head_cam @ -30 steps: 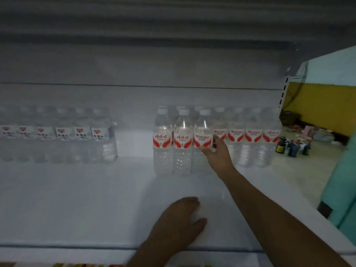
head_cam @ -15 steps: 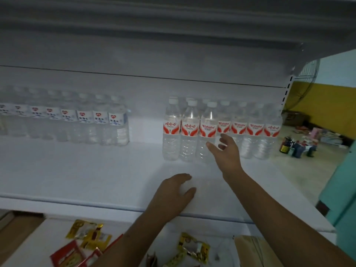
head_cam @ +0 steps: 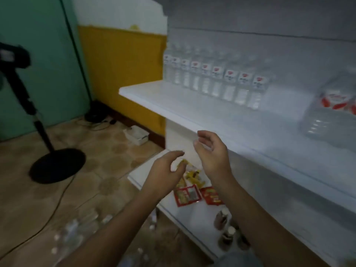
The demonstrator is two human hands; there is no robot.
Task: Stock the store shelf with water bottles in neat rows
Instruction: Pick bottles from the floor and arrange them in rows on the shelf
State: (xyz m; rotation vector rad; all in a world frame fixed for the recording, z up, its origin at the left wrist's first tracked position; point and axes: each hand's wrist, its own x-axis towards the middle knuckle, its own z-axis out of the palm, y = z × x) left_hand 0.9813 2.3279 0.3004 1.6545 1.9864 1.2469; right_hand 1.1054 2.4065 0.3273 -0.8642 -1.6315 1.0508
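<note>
Both hands are seen empty in mid-frame, in front of the white metal store shelf (head_cam: 173, 105): the left hand (head_cam: 163, 176) and right hand (head_cam: 213, 153) are held apart with fingers loosely spread and slightly curled, nothing gripped in either. A row of clear plastic water bottles with white heart-logo labels (head_cam: 213, 78) is stood upright along the back of the shelf at upper centre, labels faced outward, presumably so the front stays readable and the line neat. At the right edge a group of clear bottles with red-and-white labels (head_cam: 331, 112) is partly visible, heavily blurred. A bare stretch of shelf is left between the two groups, likely the space to be filled. More clear loose bottles on the tiled floor (head_cam: 77, 230) are seen at lower left, blurred; judged to be the stock to be picked up, which would explain the hands being held free and low. On the lower white shelf (head_cam: 146, 172), red and yellow snack packets (head_cam: 192, 191) and small brown bottles (head_cam: 225, 228) are laid. A black fan stand (head_cam: 55, 164) is placed on the floor at left.
</note>
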